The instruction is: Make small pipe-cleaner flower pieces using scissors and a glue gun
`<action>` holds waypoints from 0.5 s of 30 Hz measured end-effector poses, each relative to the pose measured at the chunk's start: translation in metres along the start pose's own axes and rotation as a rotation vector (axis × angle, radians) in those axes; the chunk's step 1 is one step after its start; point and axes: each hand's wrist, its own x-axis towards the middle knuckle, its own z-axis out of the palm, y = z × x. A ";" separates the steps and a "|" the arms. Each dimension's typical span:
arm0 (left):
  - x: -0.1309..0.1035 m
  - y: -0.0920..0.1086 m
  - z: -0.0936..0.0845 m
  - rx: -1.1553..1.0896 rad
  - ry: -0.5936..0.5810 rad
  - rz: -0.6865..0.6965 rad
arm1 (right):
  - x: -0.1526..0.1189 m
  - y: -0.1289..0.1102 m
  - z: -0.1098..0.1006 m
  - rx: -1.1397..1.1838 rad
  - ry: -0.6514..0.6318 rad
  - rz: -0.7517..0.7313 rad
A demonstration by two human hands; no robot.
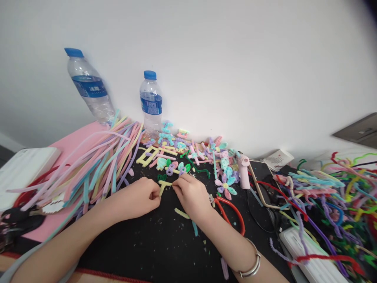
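Between both hands is a short pale yellow pipe-cleaner piece (165, 183), bent or joined into a T-like shape. My left hand (144, 196) is closed on its lower left end, fingers curled. My right hand (191, 194) pinches the tip at its right end. Just beyond the hands lie pipe-cleaner flowers with green leaves (171, 168). A loose yellow piece (182, 213) rests beside my right wrist, with a blue piece (194, 228) nearer me. Red-handled pliers (232, 214) lie right of my right hand.
Straight pastel pipe cleaners (108, 157) are piled on the left. Two bottles (151, 103) stand by the wall. Finished flowers (225, 185), a pink device (244, 173), a phone (263, 182) and tangled colourful pipe cleaners (330, 212) lie to the right.
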 end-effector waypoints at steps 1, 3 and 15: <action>0.000 0.000 -0.001 -0.006 -0.005 -0.001 | 0.000 0.000 0.000 0.003 0.002 0.005; 0.000 -0.002 -0.002 -0.023 -0.012 -0.018 | 0.000 0.000 -0.001 0.013 0.004 0.013; -0.002 0.002 -0.019 -0.166 0.023 -0.231 | -0.002 -0.001 -0.008 0.155 0.016 0.093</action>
